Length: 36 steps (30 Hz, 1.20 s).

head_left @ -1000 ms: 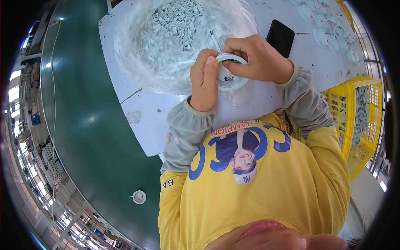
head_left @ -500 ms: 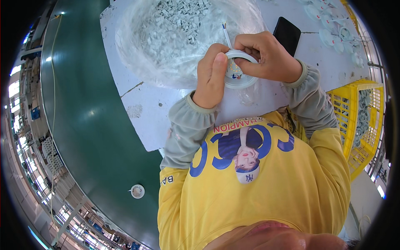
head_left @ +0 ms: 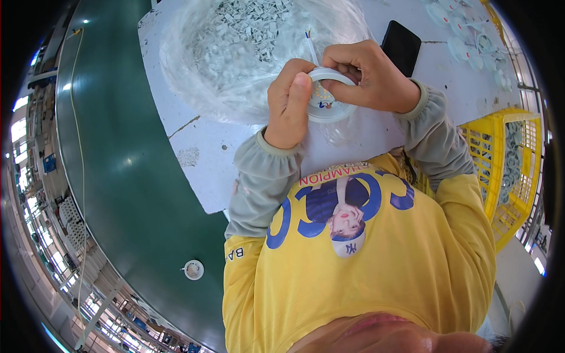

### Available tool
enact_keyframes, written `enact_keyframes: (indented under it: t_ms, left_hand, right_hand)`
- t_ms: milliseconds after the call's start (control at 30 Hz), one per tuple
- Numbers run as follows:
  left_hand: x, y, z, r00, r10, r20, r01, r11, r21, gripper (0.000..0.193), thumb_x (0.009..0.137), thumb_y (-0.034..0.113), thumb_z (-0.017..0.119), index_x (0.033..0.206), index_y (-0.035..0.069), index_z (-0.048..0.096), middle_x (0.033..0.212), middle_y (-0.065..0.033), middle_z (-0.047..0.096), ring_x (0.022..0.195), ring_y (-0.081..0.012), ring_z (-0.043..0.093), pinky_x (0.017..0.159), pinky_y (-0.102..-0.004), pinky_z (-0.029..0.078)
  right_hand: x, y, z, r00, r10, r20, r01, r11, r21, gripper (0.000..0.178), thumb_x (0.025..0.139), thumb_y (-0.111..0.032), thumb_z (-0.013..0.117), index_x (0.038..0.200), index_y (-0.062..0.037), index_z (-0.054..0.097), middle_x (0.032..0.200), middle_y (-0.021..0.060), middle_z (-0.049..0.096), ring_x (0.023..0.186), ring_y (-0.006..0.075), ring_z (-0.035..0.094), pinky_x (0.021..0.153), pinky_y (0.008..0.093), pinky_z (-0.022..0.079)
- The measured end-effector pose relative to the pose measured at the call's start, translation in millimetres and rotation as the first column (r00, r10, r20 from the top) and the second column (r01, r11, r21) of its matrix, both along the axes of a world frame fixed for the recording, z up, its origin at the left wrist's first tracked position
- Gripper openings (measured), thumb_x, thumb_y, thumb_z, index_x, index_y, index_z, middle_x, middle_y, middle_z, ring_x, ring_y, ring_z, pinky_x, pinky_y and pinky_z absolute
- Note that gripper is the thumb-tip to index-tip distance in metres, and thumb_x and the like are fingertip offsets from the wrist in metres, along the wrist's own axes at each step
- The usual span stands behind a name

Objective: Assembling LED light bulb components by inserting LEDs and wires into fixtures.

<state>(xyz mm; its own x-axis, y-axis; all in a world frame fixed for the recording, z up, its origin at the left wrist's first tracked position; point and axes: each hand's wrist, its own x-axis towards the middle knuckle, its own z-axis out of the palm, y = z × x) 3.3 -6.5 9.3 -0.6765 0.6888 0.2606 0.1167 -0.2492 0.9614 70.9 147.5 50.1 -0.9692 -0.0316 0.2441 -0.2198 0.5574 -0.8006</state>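
Between my two hands is a round white lamp housing [head_left: 332, 113], with yellow LED dots and small coloured wires inside it. A white cable [head_left: 312, 52] with bare coloured wire ends sticks out from its far side. My left hand [head_left: 288, 103] grips the left rim, thumb along the edge. My right hand [head_left: 374, 76] holds the right side, its thumb reaching over the rim into the housing; the tips of its other fingers are partly hidden. Just beyond the hands lies a large clear plastic bag [head_left: 194, 76] holding many small white clips [head_left: 253, 26].
A black phone [head_left: 401, 48] lies right of the hands on the white table [head_left: 200, 170]. Round pale lamp parts [head_left: 465, 35] spread at the far right. A yellow crate [head_left: 497, 147] with similar parts stands at right. One small round lamp [head_left: 193, 270] sits on the green surface [head_left: 141, 235].
Both hands and the lamp housing have shifted slightly left in the picture, along with the bag and phone. The grip looks much the same.
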Motion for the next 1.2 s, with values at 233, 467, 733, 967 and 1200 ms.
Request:
enact_keyframes:
  t_ms: [233, 467, 733, 967, 1200]
  left_hand:
    - [-0.1, 2.2, -2.7, 0.999, 0.034, -0.023, -0.034, 0.999, 0.022, 0.033, 0.092, 0.026, 0.036, 0.082, -0.001, 0.052, 0.067, -0.0003, 0.045, 0.062, -0.0064, 0.038, 0.055, -0.0223, 0.032]
    - [-0.1, 4.0, -0.4, 0.999, 0.041, 0.026, -0.042, 0.998, 0.036, 0.033, 0.093, 0.027, 0.035, 0.081, 0.000, 0.051, 0.068, -0.0002, 0.047, 0.062, -0.0060, 0.038, 0.054, -0.0223, 0.032]
    - [1.5, 4.3, -1.2, 0.997, -0.001, 0.082, 0.001, 1.000, 0.003, 0.033, 0.093, 0.027, 0.036, 0.085, -0.001, 0.051, 0.071, -0.0018, 0.049, 0.065, -0.0072, 0.042, 0.057, -0.0224, 0.035]
    - [1.4, -0.4, -14.7, 0.999, 0.033, -0.024, -0.032, 0.999, 0.034, 0.020, 0.079, 0.016, 0.062, 0.087, 0.001, 0.051, 0.079, -0.0023, 0.054, 0.071, -0.0084, 0.050, 0.063, -0.0210, 0.041]
    - [2.4, 2.8, -13.7, 0.996, 0.075, -0.055, -0.075, 0.997, -0.006, 0.017, 0.069, -0.003, 0.067, 0.078, 0.001, 0.052, 0.069, -0.0037, 0.057, 0.062, -0.0072, 0.053, 0.054, -0.0208, 0.042]
  right_hand:
    - [-2.5, 0.6, -8.5, 0.999, 0.021, -0.033, -0.022, 0.999, -0.034, 0.011, 0.069, -0.004, 0.061, 0.069, -0.0024, 0.050, 0.050, -0.0016, 0.033, 0.045, 0.0045, 0.028, 0.042, 0.0217, 0.022]
    - [-3.9, 2.5, 0.5, 0.999, 0.030, -0.026, -0.030, 0.999, 0.013, 0.014, 0.069, -0.010, 0.063, 0.070, -0.0018, 0.052, 0.050, 0.0035, 0.037, 0.045, 0.0102, 0.032, 0.043, 0.0246, 0.027]
    - [0.5, 12.3, -3.2, 0.992, 0.107, 0.062, -0.105, 0.994, -0.031, 0.020, 0.080, -0.020, 0.059, 0.075, -0.0013, 0.052, 0.052, 0.0020, 0.038, 0.047, 0.0083, 0.032, 0.044, 0.0235, 0.028]
    - [-1.1, 15.7, 3.7, 0.918, 0.306, 0.253, -0.154, 0.863, -0.482, 0.023, 0.091, -0.022, 0.046, 0.081, -0.0030, 0.054, 0.059, -0.0043, 0.045, 0.050, 0.0021, 0.039, 0.047, 0.0174, 0.031]
    - [-3.8, 18.0, -0.2, 0.940, 0.240, 0.243, -0.176, 0.950, -0.258, 0.017, 0.087, -0.018, 0.051, 0.082, -0.0022, 0.056, 0.059, 0.0038, 0.052, 0.048, 0.0126, 0.047, 0.049, 0.0211, 0.038]
